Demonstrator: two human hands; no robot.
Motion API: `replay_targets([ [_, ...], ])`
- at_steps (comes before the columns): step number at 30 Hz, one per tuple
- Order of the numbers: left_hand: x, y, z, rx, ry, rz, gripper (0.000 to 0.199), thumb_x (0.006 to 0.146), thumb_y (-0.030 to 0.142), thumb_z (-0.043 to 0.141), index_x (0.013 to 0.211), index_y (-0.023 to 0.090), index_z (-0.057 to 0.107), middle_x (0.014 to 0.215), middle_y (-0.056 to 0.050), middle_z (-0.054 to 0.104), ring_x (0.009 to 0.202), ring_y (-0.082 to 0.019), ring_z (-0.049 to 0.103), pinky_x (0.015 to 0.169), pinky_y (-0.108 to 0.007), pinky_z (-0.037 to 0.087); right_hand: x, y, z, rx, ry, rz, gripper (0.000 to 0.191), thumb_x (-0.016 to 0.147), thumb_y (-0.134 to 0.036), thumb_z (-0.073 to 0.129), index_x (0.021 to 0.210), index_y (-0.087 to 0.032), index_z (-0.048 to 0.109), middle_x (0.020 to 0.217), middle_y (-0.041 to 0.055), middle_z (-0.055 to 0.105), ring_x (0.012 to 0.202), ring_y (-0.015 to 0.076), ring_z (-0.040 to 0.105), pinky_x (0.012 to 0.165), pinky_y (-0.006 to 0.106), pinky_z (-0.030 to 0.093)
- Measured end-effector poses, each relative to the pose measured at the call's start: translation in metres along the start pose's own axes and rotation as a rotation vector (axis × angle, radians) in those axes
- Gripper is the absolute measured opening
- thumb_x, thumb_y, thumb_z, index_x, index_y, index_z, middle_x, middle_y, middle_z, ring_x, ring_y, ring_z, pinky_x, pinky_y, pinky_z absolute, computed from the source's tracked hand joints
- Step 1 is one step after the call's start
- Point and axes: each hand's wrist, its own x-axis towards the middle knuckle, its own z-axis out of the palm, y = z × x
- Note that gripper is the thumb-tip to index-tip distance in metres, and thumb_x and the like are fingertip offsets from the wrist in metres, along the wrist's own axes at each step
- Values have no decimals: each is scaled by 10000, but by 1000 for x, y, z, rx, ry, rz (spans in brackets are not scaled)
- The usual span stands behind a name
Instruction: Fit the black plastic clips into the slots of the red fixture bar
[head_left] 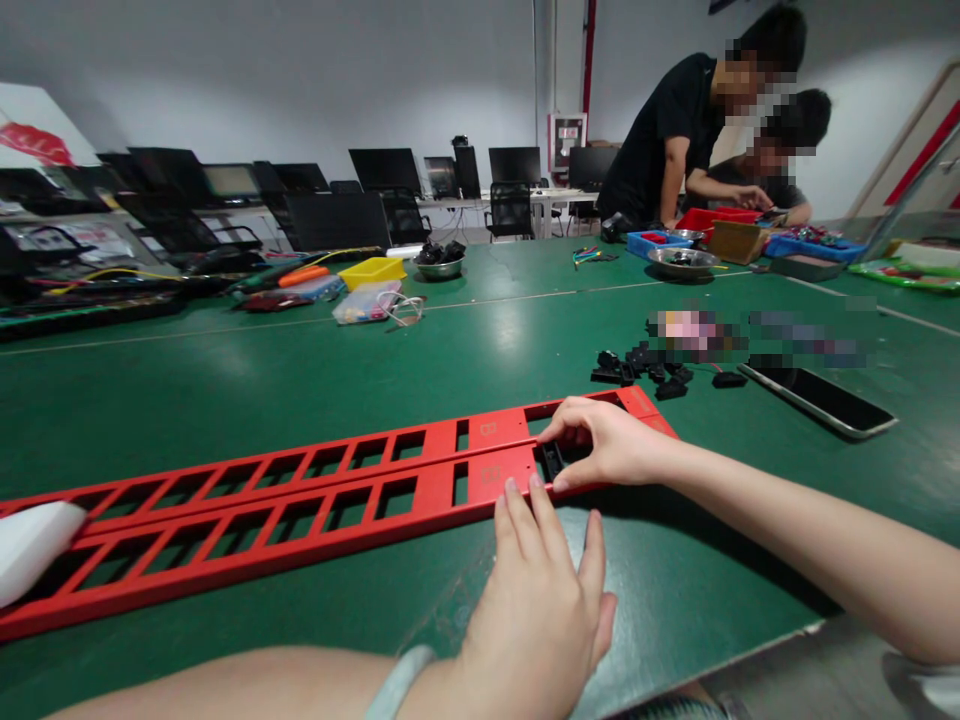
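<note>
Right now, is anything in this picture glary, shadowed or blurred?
Head view: pale glare on the green tabletop beyond the red slotted rails; head view: a dark shadow under the right forearm; head view: coarse pixel blocks partly covering two co-workers and some items near the smartphone.

Rails (436, 500) on table (480, 365), left of phone (821, 396)

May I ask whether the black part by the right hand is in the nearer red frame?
In, at least partly: the black part lies in an opening of that frame; full seating unclear.
</note>
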Motion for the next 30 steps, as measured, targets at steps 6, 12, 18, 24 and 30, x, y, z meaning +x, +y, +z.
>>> replay_targets([
  [6, 0, -1, 0, -17, 40, -9, 535, 769, 515, 394, 1202, 212, 475, 1155, -270, 505, 1094, -422, 426, 852, -561, 345, -3, -2, -2, -9, -6, -23, 506, 491, -371, 746, 938, -169, 622, 851, 31, 543, 701, 113, 490, 604, 247, 403],
  [12, -1, -1, 1, -30, 59, -8, 532, 766, 515, 405, 1203, 220, 473, 1154, -261, 511, 1087, -412, 442, 847, -563, 344, -2, -6, -5, 247, 61, 32, 398, 580, -439, 684, 855, -167, 594, 779, 11, 536, 674, 105, 481, 623, 253, 398],
  [18, -3, 0, 5, -48, 93, -12, 521, 758, 506, 421, 1185, 217, 494, 1159, -287, 489, 1086, -439, 424, 835, -568, 346, 5, -44, -14, 1012, 272, -19, 530, 774, -593, 333, 461, -186, 199, 440, -58, 188, 409, 73, 240, 447, 237, 305],
  [24, -2, -1, 3, -74, 90, -24, 516, 740, 528, 446, 1158, 235, 521, 1152, -253, 517, 1091, -417, 435, 848, -560, 345, 17, -43, 19, 1192, -5, 59, 517, 766, -462, 445, 417, -181, 188, 376, -77, 155, 329, 42, 152, 354, 196, 146],
  [30, -1, -1, 2, -79, 75, -20, 527, 738, 529, 455, 1166, 228, 514, 1156, -240, 522, 1093, -399, 446, 854, -558, 344, 19, -34, 22, 1187, 38, 79, 500, 750, -440, 472, 412, -184, 207, 368, -87, 161, 313, 28, 136, 334, 180, 112],
])
